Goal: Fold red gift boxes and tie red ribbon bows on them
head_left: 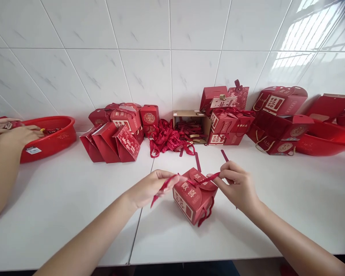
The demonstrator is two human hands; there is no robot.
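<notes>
A red gift box (186, 195) with pale printed characters stands on the white table, turned at an angle, with a cord loop on its near right side. A red ribbon (202, 181) crosses its top, knotted or crossed at the middle. At the box's left, my left hand (153, 186) holds one ribbon end between thumb and fingers, its tail hanging down. My right hand (238, 184), at the right of the box, pinches the other end, and the ribbon runs taut from it to the centre.
Behind the box lie a ribbon heap (168, 138), a cardboard box of strips (189, 113) and stacked red boxes (227, 126). Folded red boxes (112, 143) stand left. Red baskets (50, 147) flank both sides; another person's hands (17, 132) work at the left one.
</notes>
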